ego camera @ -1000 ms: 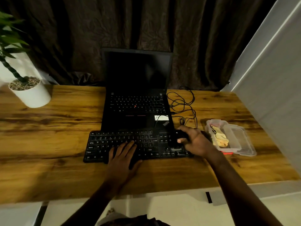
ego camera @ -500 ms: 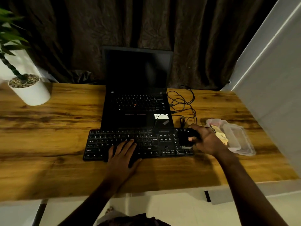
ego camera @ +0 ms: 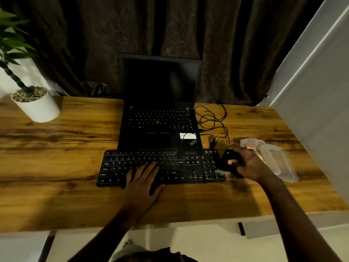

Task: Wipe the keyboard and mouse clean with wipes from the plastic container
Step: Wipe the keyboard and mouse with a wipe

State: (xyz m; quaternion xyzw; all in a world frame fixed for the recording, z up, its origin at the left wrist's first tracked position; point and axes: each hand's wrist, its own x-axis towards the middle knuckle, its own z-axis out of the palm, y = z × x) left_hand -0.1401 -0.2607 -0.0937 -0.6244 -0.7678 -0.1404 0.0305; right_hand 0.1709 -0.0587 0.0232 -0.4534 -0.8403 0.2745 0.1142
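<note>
One dark curtain [ego camera: 226, 44] well behind the keyboard [ego camera: 188, 167], across the whole background. Wooden desk [ego camera: 56, 167] under the keyboard. Black laptop [ego camera: 160, 118] just behind the keyboard, lid up, screen dark. Keyboard itself black, flat on desk, long edge toward the person. White plant pot [ego camera: 37, 108] behind and far left of the keyboard, well apart. Clear plastic container [ego camera: 277, 161] right of the keyboard, near, partly hidden behind right hand [ego camera: 249, 165]; contents too blurred to name. Left hand [ego camera: 141, 182] flat on the keyboard's near middle, fingers straight and slightly apart, thumb out to the right. Right hand at the keyboard's right end, fingers curled and clamped round black mouse [ego camera: 228, 159], thumb on its near side. Cannot tell whether mouse rests on desk or hangs lifted. Thin black cable [ego camera: 213, 120] looped on desk behind the keyboard's right end.
</note>
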